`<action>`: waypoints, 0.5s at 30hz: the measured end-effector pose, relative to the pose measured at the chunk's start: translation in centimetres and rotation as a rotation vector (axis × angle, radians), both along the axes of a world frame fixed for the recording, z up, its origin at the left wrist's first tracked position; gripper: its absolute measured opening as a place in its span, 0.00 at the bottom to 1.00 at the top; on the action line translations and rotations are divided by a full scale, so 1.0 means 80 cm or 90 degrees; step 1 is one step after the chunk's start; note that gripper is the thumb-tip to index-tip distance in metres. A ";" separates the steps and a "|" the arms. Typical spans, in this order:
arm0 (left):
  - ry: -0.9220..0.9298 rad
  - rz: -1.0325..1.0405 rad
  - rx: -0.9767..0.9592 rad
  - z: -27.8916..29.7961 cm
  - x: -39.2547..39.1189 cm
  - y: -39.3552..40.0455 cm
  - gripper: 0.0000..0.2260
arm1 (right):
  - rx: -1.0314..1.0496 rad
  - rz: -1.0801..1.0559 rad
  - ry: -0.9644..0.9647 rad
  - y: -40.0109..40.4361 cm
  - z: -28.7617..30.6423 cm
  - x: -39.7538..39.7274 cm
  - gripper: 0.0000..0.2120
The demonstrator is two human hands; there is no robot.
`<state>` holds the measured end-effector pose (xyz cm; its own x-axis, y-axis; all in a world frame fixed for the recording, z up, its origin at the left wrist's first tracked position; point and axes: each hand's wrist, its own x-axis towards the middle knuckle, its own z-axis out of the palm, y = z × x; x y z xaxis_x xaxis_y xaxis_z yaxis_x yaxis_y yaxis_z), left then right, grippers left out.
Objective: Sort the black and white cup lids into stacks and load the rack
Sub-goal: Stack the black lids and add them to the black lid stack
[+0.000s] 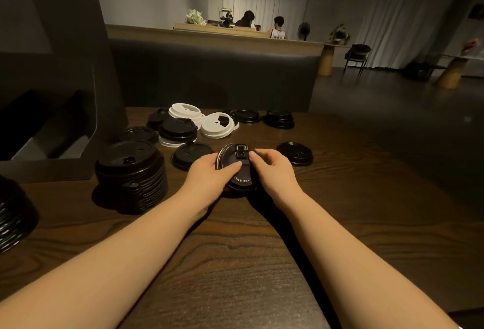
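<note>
Both hands meet at the middle of the dark wooden worktop (235,250) on a small stack of black lids (239,171). The left hand (209,171) curls round the stack's left edge with its thumb lying across the top lid, and the right hand (272,166) grips the right edge with its fingertips on the rim; the top lid is tilted up at its left side, and the lowest lid appears to rest on the worktop. To the left stands a tall stack of black lids (131,169), and at the far left edge of the view another black stack (13,218) is cut off by the frame. Just beyond the left hand lies a single black lid (192,154), and to the right of the right hand another single black lid (294,153), both flat on the worktop. Farther back, loose lids are mixed: a white lid (217,125) lying tilted, a short white stack (184,112), a black pile on a white lid (178,129), and more black lids (279,119) near the far edge. A dark rack (52,124) stands at the left, behind the tall stack. In the background 2 people (277,27) sit at a distant counter.
</note>
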<state>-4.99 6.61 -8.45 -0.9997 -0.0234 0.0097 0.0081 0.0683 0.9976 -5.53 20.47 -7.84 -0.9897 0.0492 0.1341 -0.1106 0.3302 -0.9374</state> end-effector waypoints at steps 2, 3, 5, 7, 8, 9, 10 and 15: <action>-0.052 0.040 0.051 0.001 -0.011 0.008 0.08 | 0.124 -0.033 -0.002 0.006 -0.003 -0.009 0.16; -0.073 0.063 0.087 0.002 -0.016 0.010 0.06 | 0.233 -0.064 -0.004 0.013 -0.004 -0.016 0.19; -0.062 0.093 0.096 -0.002 -0.024 0.010 0.05 | 0.414 -0.119 -0.056 0.029 -0.003 -0.025 0.25; -0.025 0.089 0.071 -0.005 -0.025 0.010 0.06 | 0.484 -0.111 -0.122 0.040 -0.008 -0.030 0.27; -0.009 0.088 0.068 -0.006 -0.024 0.010 0.06 | 0.492 -0.091 -0.131 0.042 -0.009 -0.030 0.28; 0.004 0.085 0.070 -0.007 -0.023 0.009 0.06 | 0.483 -0.069 -0.123 0.042 -0.011 -0.031 0.28; 0.015 0.079 0.071 -0.007 -0.021 0.008 0.06 | 0.456 -0.051 -0.101 0.041 -0.010 -0.030 0.27; 0.101 0.135 0.017 -0.007 -0.016 -0.001 0.10 | 0.223 -0.043 0.025 0.047 0.006 -0.018 0.18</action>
